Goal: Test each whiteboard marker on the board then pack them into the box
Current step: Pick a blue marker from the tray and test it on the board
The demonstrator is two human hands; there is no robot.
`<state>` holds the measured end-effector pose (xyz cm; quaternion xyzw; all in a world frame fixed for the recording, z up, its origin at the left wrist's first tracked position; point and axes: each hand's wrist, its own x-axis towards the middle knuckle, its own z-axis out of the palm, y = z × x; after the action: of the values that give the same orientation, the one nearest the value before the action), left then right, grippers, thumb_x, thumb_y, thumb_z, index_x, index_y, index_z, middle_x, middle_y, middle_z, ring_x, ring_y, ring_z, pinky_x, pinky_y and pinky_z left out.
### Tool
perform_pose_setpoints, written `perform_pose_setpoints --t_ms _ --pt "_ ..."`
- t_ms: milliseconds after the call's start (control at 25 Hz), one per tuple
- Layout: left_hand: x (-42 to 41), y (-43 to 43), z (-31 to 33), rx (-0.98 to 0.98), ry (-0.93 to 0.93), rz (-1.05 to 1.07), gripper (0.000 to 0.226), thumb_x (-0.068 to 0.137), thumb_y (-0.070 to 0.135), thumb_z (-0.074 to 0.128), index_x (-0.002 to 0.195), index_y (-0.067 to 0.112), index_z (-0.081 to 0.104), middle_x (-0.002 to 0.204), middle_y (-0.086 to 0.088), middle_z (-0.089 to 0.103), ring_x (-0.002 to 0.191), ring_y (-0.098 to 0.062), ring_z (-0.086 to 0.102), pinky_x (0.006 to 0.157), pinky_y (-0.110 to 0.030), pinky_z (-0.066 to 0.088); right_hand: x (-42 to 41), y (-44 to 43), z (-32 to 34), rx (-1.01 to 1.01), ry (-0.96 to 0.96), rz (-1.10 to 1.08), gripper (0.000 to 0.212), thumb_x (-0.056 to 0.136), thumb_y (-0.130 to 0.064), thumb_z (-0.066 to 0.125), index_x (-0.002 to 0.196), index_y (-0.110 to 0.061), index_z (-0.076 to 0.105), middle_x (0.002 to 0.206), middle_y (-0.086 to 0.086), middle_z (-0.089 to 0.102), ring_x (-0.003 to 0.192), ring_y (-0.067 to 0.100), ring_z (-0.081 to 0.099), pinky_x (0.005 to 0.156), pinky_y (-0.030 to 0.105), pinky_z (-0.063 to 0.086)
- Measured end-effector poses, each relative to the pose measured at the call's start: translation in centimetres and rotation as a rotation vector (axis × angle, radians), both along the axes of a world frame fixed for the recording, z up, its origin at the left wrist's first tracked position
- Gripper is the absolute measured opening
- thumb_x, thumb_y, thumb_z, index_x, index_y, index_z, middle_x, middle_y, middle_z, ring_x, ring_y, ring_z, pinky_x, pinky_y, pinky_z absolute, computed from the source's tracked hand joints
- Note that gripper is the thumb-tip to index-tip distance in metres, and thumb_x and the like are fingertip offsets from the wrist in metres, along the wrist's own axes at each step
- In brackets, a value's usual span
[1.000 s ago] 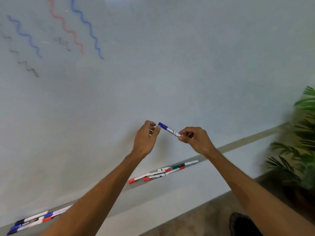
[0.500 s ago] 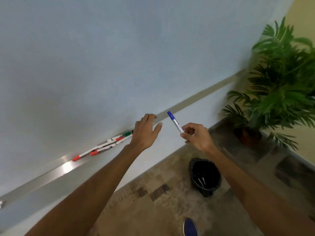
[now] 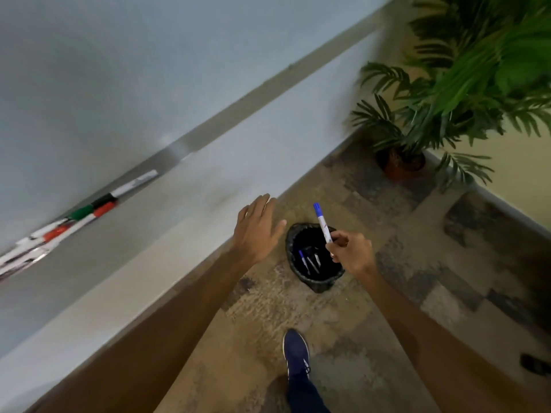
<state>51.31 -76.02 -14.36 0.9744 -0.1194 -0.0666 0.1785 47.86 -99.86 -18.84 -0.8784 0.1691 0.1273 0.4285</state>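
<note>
Since the right hand (image 3: 353, 255) pinches the marker (image 3: 323, 223) blue end up over the 1 o'clock rim of the bin (image 3: 321, 286), left hand (image 3: 256, 231) open and empty at its 10, I'd guess it's a dud: shift it over centre, then just let go

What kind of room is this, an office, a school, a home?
Probably an office or meeting room, though a classroom is possible: a wall-mounted whiteboard with markers on its ledge, a potted palm in the corner, and a small lined waste bin on the floor.
</note>
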Motion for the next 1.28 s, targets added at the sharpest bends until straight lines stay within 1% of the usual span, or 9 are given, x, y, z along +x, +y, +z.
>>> perform_pose_setpoints --t_ms 240,360,480,680,800,920,1000,1080,1280 --pt "2.5 -4.7 -13.9 0.056 0.165 -0.081 0.068 0.106 0.049 0.028 0.16 0.012 0.011 0.168 -0.007 0.006 0.155 -0.021 0.003 0.125 -0.041 0.004 0.8 -3.7 -13.8 -0.098 0.133 0.01 0.013 0.088 -0.021 0.074 0.098 -0.013 0.075 0.086 0.007 0.073 0.083 0.025 0.069 0.08 0.044 0.058" --pt "3.5 -5.8 -20.5 0.106 0.237 -0.131 0.07 0.105 0.052 0.024 0.16 0.013 0.007 0.168 -0.006 0.002 0.155 -0.02 -0.002 0.125 -0.042 0.001 1.5 -4.5 -19.9 -0.104 0.224 -0.003 0.015 0.089 -0.019 0.074 0.1 -0.009 0.074 0.087 0.009 0.072 0.077 0.023 0.067 0.08 0.039 0.058" --pt "3.7 -6.8 -25.6 0.151 0.275 -0.175 0.07 0.106 0.053 0.023 0.16 0.014 0.004 0.168 -0.007 0.0 0.155 -0.021 -0.003 0.125 -0.042 0.001 2.0 -4.8 -25.2 -0.083 0.331 -0.06 0.013 0.087 -0.016 0.076 0.09 -0.004 0.074 0.081 0.009 0.071 0.064 0.017 0.067 0.071 0.031 0.06" --pt "3.5 -7.8 -31.4 0.187 0.324 -0.233 0.069 0.106 0.051 0.022 0.16 0.015 -0.001 0.168 -0.007 -0.006 0.155 -0.022 -0.008 0.125 -0.043 0.0 3.1 -4.7 -31.7 -0.103 0.377 -0.075 0.012 0.086 -0.014 0.075 0.08 -0.003 0.075 0.074 0.015 0.072 0.066 0.026 0.073 0.07 0.044 0.062" --pt "3.6 -7.9 -33.7 0.238 0.337 -0.252 0.07 0.106 0.052 0.021 0.16 0.015 -0.002 0.168 -0.007 -0.008 0.155 -0.023 -0.008 0.125 -0.044 0.001 4.3 -4.6 -34.0 -0.155 0.38 -0.024 0.015 0.088 -0.015 0.073 0.079 -0.002 0.074 0.076 0.015 0.072 0.073 0.029 0.072 0.074 0.043 0.061" --pt "3.9 -7.7 -35.0 0.255 0.35 -0.255 0.07 0.106 0.052 0.02 0.16 0.015 -0.002 0.168 -0.007 -0.008 0.155 -0.023 -0.009 0.125 -0.044 0.001 5.6 -4.7 -35.3 -0.205 0.39 0.045 0.029 0.093 -0.025 0.069 0.073 -0.004 0.061 0.071 0.011 0.063 0.071 0.028 0.067 0.063 0.032 0.054" --pt "4.1 -7.6 -35.4 0.244 0.353 -0.255 0.07 0.106 0.052 0.021 0.16 0.015 -0.002 0.168 -0.007 -0.008 0.155 -0.023 -0.008 0.125 -0.044 0.0 6.2 -4.9 -35.6 -0.265 0.425 0.12 0.028 0.096 -0.031 0.065 0.1 -0.003 0.061 0.093 0.014 0.064 0.087 0.029 0.065 0.069 0.033 0.051" --pt "4.3 -7.4 -35.5 0.24 0.342 -0.254 0.07 0.106 0.052 0.022 0.16 0.015 -0.001 0.168 -0.008 -0.007 0.155 -0.023 -0.007 0.125 -0.044 0.0 6.6 -5.1 -35.8 -0.273 0.405 0.147 0.04 0.099 -0.025 0.06 0.132 -0.002 0.056 0.124 0.018 0.062 0.11 0.034 0.062 0.088 0.041 0.052" --pt "4.1 -7.3 -34.5 0.259 0.323 -0.249 0.07 0.106 0.052 0.022 0.16 0.015 -0.001 0.168 -0.007 -0.006 0.155 -0.023 -0.008 0.125 -0.045 0.001 6.7 -5.0 -33.7 -0.278 0.235 0.176 0.041 0.101 -0.021 0.056 0.139 -0.006 0.053 0.139 0.018 0.052 0.119 0.035 0.057 0.098 0.044 0.05"
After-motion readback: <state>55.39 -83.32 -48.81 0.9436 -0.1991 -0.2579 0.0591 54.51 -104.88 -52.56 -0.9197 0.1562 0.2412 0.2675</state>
